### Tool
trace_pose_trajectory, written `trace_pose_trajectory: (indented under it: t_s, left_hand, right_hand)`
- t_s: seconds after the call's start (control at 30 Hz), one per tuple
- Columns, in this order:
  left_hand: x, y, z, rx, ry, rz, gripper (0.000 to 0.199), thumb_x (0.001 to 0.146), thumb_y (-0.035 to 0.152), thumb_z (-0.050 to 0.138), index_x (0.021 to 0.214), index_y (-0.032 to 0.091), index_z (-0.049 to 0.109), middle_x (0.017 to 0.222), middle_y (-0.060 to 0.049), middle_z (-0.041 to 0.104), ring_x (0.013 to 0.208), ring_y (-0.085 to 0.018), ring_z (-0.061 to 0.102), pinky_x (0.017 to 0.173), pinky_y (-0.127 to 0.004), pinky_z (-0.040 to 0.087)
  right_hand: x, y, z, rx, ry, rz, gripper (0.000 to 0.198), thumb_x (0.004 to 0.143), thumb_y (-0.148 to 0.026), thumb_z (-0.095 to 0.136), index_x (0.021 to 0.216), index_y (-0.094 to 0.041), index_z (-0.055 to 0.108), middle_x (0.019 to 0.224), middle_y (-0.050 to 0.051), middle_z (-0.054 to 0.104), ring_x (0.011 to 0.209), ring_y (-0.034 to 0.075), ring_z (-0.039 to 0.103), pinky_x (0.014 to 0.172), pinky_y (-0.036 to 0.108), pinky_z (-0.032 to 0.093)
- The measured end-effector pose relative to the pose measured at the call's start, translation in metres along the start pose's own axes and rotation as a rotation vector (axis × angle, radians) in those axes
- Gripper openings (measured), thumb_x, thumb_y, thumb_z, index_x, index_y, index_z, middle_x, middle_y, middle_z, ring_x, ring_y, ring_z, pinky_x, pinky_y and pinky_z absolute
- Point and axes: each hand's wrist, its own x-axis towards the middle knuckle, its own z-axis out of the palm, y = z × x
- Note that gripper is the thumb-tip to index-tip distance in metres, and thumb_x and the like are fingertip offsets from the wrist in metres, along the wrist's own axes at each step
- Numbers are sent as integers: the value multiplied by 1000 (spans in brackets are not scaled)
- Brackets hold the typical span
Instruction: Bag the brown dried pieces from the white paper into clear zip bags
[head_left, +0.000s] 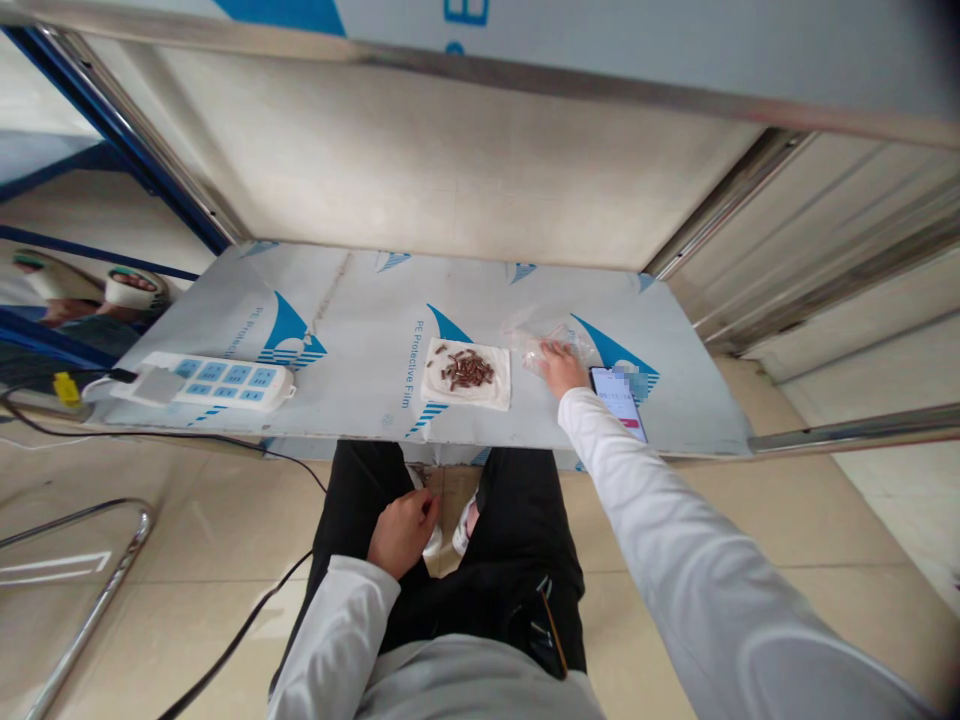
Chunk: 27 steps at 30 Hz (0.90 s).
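At the right of the paper, my right hand (562, 370) reaches onto a crumpled clear plastic bag (529, 350), fingers bent and closed on its film. A pile of small dark brown capsules (471, 370) lies on a white paper napkin (495, 398), with a few capsules apart at its upper left. My left hand (405, 530) rests on my left thigh, its fingers curled in and no object showing in them. Just right of my right wrist lies a smartphone (616, 400) with a lit screen.
A white power strip (232, 382) with a plugged-in adapter lies at the left of the film-covered metal shelf (360, 400). A black cable (247, 620) hangs down at the left. An upper shelf (600, 60) overhangs the back. Another person's feet (131, 285) show at far left.
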Motion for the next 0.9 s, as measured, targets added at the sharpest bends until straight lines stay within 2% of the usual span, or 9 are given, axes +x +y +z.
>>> trace_pose_trajectory:
  t_s: [0.17,0.37,0.47,0.53,0.6,0.67,0.73,0.8,0.9]
  left_hand:
    - [1,0,-2,-40,11,20,31,93,33,39,74,20,59,79,-4,69,75,-17,67,64,-24,37]
    - [-1,0,-4,-194,75,3,31,91,32,44,68,18,58,69,-4,66,68,-17,64,63,-25,40]
    - [-1,6,-10,-492,195,-23,32,89,41,48,71,18,60,66,-3,64,64,-15,62,62,-25,44]
    - [3,17,-21,-811,291,-33,30,84,47,56,88,18,62,85,-6,69,74,-17,65,66,-26,49]
    - [11,30,-38,-1167,356,44,48,78,47,66,117,22,55,126,-11,59,99,-20,65,80,-30,53]
    - [22,44,-58,-1424,387,131,65,76,45,69,133,27,44,144,-11,44,116,-24,58,93,-36,50]
    - [34,52,-78,-1580,494,108,61,78,45,67,132,24,47,140,-11,49,121,-24,55,99,-37,47]
    - [46,51,-94,-1662,586,52,50,79,41,66,122,18,57,129,-12,59,120,-24,56,103,-37,45]
    - [69,29,-109,-1670,701,-40,43,75,38,70,110,14,63,118,-12,66,110,-23,63,96,-35,50]
  right_hand:
    - [4,9,0,73,86,25,51,83,-2,42,130,-15,56,133,12,57,122,25,53,100,37,44]
    - [1,14,-22,182,317,145,52,83,-3,36,132,-6,52,125,17,62,116,26,59,97,37,45]
    - [-17,-13,-38,381,553,207,46,84,-10,37,126,-6,58,115,17,67,111,27,61,94,38,46]
    - [-38,-51,-43,550,654,155,44,86,-16,37,123,-8,60,113,16,68,108,27,62,92,39,47]
    - [-64,-101,-43,682,602,-45,45,88,-18,36,127,-10,57,121,15,65,112,24,61,96,38,46]
    - [-89,-154,-37,774,446,-312,49,90,-16,33,136,-16,48,137,11,54,126,22,50,106,38,40]
    - [-107,-198,-29,760,252,-486,53,89,-17,37,142,-21,41,147,7,42,137,22,35,112,41,32]
    - [-115,-227,-23,712,82,-611,65,86,-15,43,149,-20,27,152,8,33,143,23,23,117,44,23]
    - [-111,-232,-23,693,-55,-745,86,80,-17,52,152,-14,5,156,13,19,145,27,10,118,49,16]
